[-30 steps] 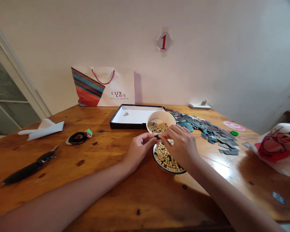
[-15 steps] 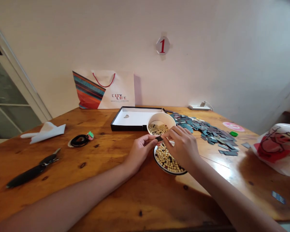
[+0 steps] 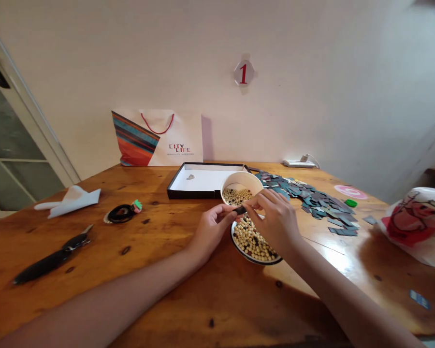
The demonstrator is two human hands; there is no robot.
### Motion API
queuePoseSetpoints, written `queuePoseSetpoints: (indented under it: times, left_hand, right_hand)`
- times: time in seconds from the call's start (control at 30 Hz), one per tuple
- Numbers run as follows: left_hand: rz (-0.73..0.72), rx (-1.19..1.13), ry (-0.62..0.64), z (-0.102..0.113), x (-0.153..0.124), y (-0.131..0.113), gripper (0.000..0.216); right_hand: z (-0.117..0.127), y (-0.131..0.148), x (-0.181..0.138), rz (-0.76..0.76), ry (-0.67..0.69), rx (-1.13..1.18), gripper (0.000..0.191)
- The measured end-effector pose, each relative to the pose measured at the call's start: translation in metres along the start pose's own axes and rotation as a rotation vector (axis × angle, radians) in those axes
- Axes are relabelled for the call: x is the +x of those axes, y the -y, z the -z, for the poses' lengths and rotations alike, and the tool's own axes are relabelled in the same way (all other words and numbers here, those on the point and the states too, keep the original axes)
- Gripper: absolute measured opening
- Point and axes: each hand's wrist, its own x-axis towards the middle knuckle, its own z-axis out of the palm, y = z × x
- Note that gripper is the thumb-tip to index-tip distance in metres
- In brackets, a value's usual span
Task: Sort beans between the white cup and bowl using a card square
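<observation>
Between the fingertips of both hands is a small dark piece, too small to tell its kind. My left hand pinches its left end between thumb and fingers. My right hand is closed on its right end, fingers curled over. Just below them stands a bowl with a dark rim, full of pale beans mixed with some dark ones; my right hand covers part of it. Behind the hands, a white tub holds more beans, partly hidden by my fingers.
A black-edged tray with a small scrap lies behind the tub. To the right spreads a heap of dark flat pieces, near a plastic bag. At left are a folding tool, a black coil and white paper. A paper bag stands behind.
The whole view has shifted slightly, so things sit a little lower. Both hands stay over the bowl with the dark piece between them, fingers barely moved.
</observation>
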Motion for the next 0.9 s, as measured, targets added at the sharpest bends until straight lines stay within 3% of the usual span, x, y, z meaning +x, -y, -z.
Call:
queuePoseSetpoints:
  times: [0.13,0.27,0.43,0.63,0.9]
  left_hand:
    - [-0.01,-0.007,0.007,0.0,0.0,-0.001,0.019]
    - [-0.055,0.03,-0.002,-0.001,0.0,-0.001,0.016]
    - [-0.019,0.034,-0.055,-0.002,0.001,-0.001,0.012]
    - [-0.032,0.032,-0.033,-0.001,0.0,-0.003,0.014]
    - [-0.038,0.054,-0.043,0.0,0.002,0.001,0.013]
  right_hand:
    - [0.001,0.001,0.0,-0.009,-0.028,0.043,0.014]
    - [-0.002,0.003,-0.002,0.083,0.071,0.018,0.013]
    - [-0.006,-0.003,-0.003,-0.05,0.084,-0.003,0.012]
    - [-0.004,0.004,-0.001,-0.008,0.064,0.173,0.008]
    - [-0.01,0.002,-0.003,-0.085,0.049,0.538,0.007]
